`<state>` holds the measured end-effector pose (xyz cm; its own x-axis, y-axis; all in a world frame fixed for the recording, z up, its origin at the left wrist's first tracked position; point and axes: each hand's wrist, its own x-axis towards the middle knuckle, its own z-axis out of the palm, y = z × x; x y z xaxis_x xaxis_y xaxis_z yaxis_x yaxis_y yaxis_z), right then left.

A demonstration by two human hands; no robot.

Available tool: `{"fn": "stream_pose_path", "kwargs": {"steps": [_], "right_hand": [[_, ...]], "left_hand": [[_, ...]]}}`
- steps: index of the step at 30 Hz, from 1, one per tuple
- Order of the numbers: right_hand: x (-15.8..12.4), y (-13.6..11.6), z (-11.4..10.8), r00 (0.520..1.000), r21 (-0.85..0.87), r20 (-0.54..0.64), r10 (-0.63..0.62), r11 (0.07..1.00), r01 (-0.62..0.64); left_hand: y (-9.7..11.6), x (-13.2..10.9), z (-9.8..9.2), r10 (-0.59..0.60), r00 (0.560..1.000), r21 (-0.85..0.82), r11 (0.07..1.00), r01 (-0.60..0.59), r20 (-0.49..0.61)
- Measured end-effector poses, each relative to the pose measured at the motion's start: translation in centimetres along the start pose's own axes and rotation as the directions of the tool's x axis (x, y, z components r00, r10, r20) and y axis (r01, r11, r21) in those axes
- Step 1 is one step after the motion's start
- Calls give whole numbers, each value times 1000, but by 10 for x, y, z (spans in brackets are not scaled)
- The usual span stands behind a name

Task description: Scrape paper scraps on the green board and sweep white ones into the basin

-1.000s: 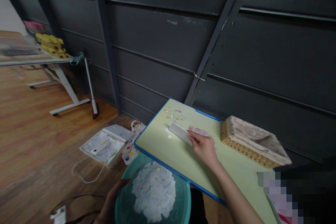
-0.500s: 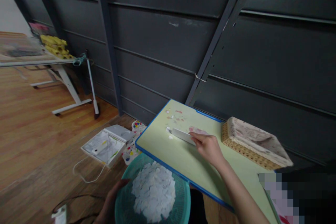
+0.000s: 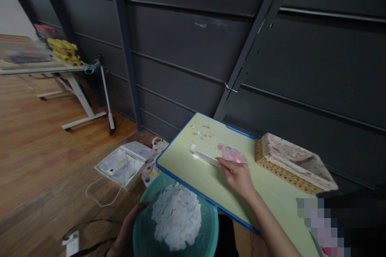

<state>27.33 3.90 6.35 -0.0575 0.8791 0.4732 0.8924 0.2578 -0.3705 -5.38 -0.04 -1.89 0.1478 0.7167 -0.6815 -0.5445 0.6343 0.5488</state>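
My right hand (image 3: 237, 174) grips a flat white strip (image 3: 206, 158), its far end low over or touching the pale yellow tabletop (image 3: 208, 190); which of the two I cannot tell. Small white scraps (image 3: 193, 147) lie by that far end. My left hand (image 3: 134, 219) is closed on the left rim of a green plastic colander (image 3: 209, 225), its fingers partly hidden. White flakes or cut pieces (image 3: 177, 217) are heaped inside, below the table's blue front edge. Just beyond my right hand is a crumpled pinkish clear bag (image 3: 232, 155).
A lined wicker basket (image 3: 289, 172) stands on the table's right side, against a dark panel wall (image 3: 181, 40). On the floor lie an open white box (image 3: 128, 164) and a power strip (image 3: 71, 244). A white-legged table (image 3: 78, 94) is at the left.
The white strip has shifted slightly toward the table's front edge and turned thinner to my view. More of the pinkish bag shows. My left hand stays on the colander.
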Motion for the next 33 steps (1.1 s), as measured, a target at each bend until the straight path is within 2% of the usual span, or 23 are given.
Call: {"fn": "stream_pose_path", "kwargs": {"steps": [3, 6, 11, 14, 16, 18, 22, 26, 29, 33], "right_hand": [[-18, -7, 0, 998, 77, -9, -57, 995, 57], [-38, -23, -2, 989, 134, -12, -146, 980, 147], [-59, -45, -8, 975, 195, 23, -222, 957, 213], [-49, -38, -9, 983, 168, -40, -181, 968, 185], [-33, -25, -6, 984, 81, -116, -134, 986, 144], [-16, -11, -2, 987, -17, -132, -90, 996, 89], [8, 4, 9, 992, -114, -96, -79, 991, 68], [14, 1, 15, 992, -106, -26, -119, 988, 116], [11, -3, 7, 990, -90, 14, -141, 986, 142], [3, -5, -16, 981, -20, 82, -178, 983, 181]], "left_hand": [[2, 5, -2, -36, 999, -14, 999, 35, -25], [6, 3, 5, -66, 998, -34, 997, 67, 13], [10, -7, 12, -33, 999, -16, 999, 34, 35], [9, -8, 10, -12, 999, -3, 1000, 12, 43], [8, -8, 10, 2, 999, -9, 1000, -2, 47], [9, -8, 12, 11, 999, -14, 1000, -10, 51], [10, -8, 15, -2, 1000, -8, 1000, 2, 27], [12, -10, 16, -40, 999, -43, 998, 39, -7], [13, -11, 15, -36, 999, -63, 997, 36, 1], [11, -4, 9, -59, 996, -51, 997, 62, 72]]}}
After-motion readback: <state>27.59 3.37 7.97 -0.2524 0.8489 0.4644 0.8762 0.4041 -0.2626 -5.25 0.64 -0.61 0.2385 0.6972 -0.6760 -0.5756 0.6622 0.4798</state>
